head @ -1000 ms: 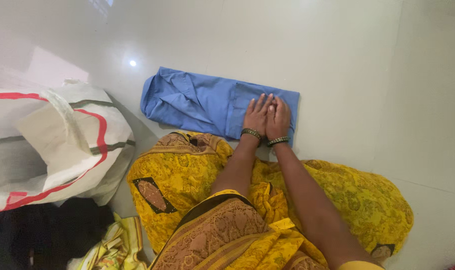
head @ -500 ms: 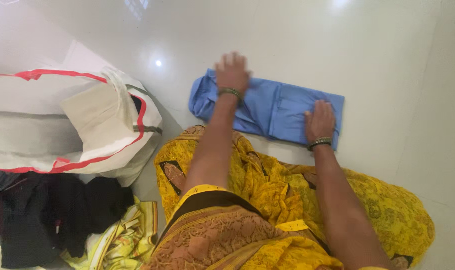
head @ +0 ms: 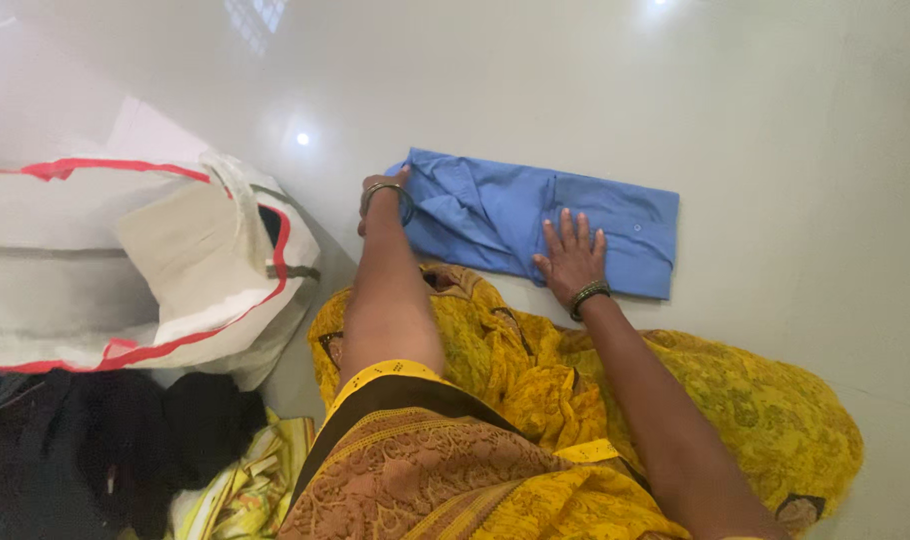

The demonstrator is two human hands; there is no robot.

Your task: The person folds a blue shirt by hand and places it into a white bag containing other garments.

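One big white sack with red trim lies on its side at the far left of the floor, its mouth open toward the person; what is inside cannot be made out, only a pale flap at the opening. Below it sits a heap of dark clothes, and just beside that a striped yellow cloth.

To the right, the left hand curls around the collar end of a folded blue shirt, fingers tucked at the edge and mostly hidden, so it appears to be gripping the fabric there. The shirt lies flat on the floor as a long rectangle, just beyond the person's yellow-clad knees. It looks light, soft and limp, likely to sag and lose its fold if lifted by one corner; the thicker collar end and the folded edges seem the best places to hold, with support from both ends. On the glossy tile it would probably slide easily.

The right hand rests open, palm down and fingers spread, pressing the near edge of the shirt at its middle.
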